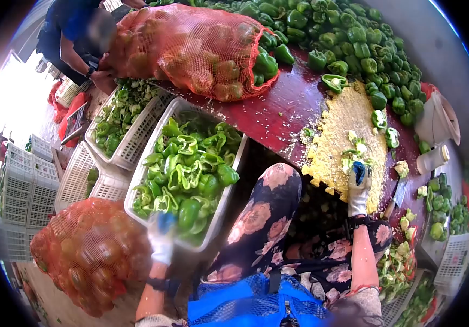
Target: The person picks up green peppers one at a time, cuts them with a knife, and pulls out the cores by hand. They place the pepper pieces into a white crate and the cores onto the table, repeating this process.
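Observation:
My left hand point(162, 234), in a white glove with blue fingers, is smeared by motion at the near edge of a white crate point(136, 182). Cut green bell peppers point(183, 163) fill that crate. On the table side, my right hand point(358, 184), gloved the same way, rests over a scalloped yellow mat point(327, 141). Its fingers are curled, and whatever they may hold is hidden. Pale pepper cores point(354, 150) and seeds lie just beyond it. To its right is a knife point(399, 196). A cut pepper point(334, 82) sits at the mat's far edge.
Whole peppers point(349, 38) are heaped at the back of the red table point(256, 120). A red mesh sack point(185, 49) of peppers lies on it; another sack point(93, 253) stands on the floor. A person point(74, 41) works at far left, beside stacked crates point(30, 180).

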The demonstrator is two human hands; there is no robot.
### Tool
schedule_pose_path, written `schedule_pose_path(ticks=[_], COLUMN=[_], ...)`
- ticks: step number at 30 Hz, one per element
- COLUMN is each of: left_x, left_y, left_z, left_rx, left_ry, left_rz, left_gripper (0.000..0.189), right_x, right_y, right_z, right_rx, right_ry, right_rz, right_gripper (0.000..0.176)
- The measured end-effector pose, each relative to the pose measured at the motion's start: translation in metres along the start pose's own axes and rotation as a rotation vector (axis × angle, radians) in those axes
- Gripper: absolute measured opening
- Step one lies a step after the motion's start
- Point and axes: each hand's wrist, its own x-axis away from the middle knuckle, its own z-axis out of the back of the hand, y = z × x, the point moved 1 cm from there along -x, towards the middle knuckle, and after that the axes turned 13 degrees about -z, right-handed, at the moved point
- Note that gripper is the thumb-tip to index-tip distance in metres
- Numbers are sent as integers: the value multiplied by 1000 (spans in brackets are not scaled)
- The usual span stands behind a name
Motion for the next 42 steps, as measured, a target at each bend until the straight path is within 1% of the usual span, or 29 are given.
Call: schedule_pose_path(ticks=[1,3,4,6,7,8,10,11,12,14,15,16,18,19,20,22,23,24,26,28,29,32,34,35,37,38,39,40,42], left_x=[-26,-72,-89,-109,-119,-127,-147,-156,-163,-171,-173,-177,-186,-193,-203,-225,-242,-252,-284,-284,-282,-291,-293,-294,-291,-291,-283,-285,-278], left_y=[43,89,105,107,106,103,83,73,73,67,69,70,71,67,62,26,7,-24,-68,-84,-80,-95,-100,-97,-98,-86,-70,-61,-44], left_z=[-10,-44,-60,-107,-123,-138,-154,-156,-152,-156,-153,-149,-132,-122,-110,-99,-93,-96,-98,-135,-150,-166,-162,-159,-153,-146,-135,-134,-138], left_rx=[-122,-153,-276,-341,-410,-478,-565,-575,-676,-620,-473,-326,114,42,-29,-450,-266,-345,-317,-376,-587,-496,-507,-573,-485,126,358,160,97], left_ry=[41,-186,-242,-330,-418,-506,-561,-515,-533,-574,-512,-449,-318,-295,-271,-225,-281,-256,-361,-507,-639,-678,-697,-698,-560,-555,-457,-434,-327], left_rz=[-174,-285,-456,-566,-559,-549,-516,-534,-558,-525,-510,-495,-327,-299,-269,-234,-98,-97,118,121,88,34,-6,-55,-154,161,68,5,-235], left_gripper=[35,44,52,52,53,53,56,57,57,60,61,63,60,63,65,77,82,87,95,94,94,97,95,93,84,76,70,69,64], right_x=[0,3,4,5,6,6,5,3,4,5,3,5,4,3,2,2,1,1,3,3,2,-2,2,2,-7,-5,-6,-9,-10], right_y=[3,7,1,-10,8,12,4,-4,-14,-23,-18,-13,-10,-25,-31,-32,-33,-36,-38,-30,-30,-38,-35,-31,-54,-53,-60,-64,-59], right_z=[-3,-4,-2,5,-6,-7,-3,8,12,13,11,6,9,17,22,24,25,27,28,20,19,25,21,26,51,51,56,62,58], right_rx=[16,91,88,-38,82,83,66,189,184,-212,-36,-42,-36,-278,-312,-323,-329,-288,-294,-283,-286,-344,-298,-263,-217,-216,-317,-167,-236], right_ry=[59,142,149,13,60,62,76,182,177,175,203,202,165,103,123,130,134,131,111,113,110,37,175,-22,-72,-47,-54,32,-12], right_rz=[58,135,129,-223,-25,-32,49,284,275,-74,88,84,97,-156,-117,-80,-77,-99,-121,-116,-112,-143,-46,-139,-197,-157,-219,-51,-132], right_gripper=[43,47,47,26,27,27,46,45,45,43,41,41,40,39,38,37,37,37,38,38,38,37,36,41,41,43,43,42,50])
